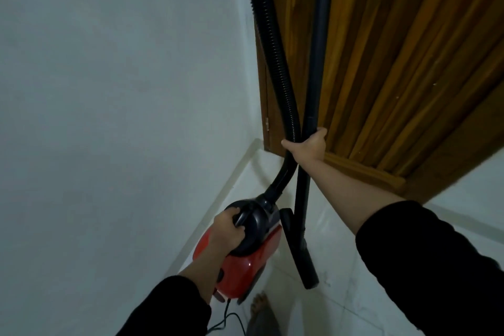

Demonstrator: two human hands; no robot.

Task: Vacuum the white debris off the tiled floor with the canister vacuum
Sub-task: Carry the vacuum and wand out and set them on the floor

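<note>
Our left hand [227, 229] grips the vacuum [245, 248] handle at seven o'clock. Our right hand [308, 146] clasps hose [275, 63] and tube [316, 63] together at center.

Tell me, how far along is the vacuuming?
Barely begun, it seems. Done: nothing I can see. In hand: the left hand grips the red canister vacuum by its handle, while the right hand holds the wand and hose upright by the wooden door. Left: lowering the floor nozzle and sweeping the tiled floor.
</note>
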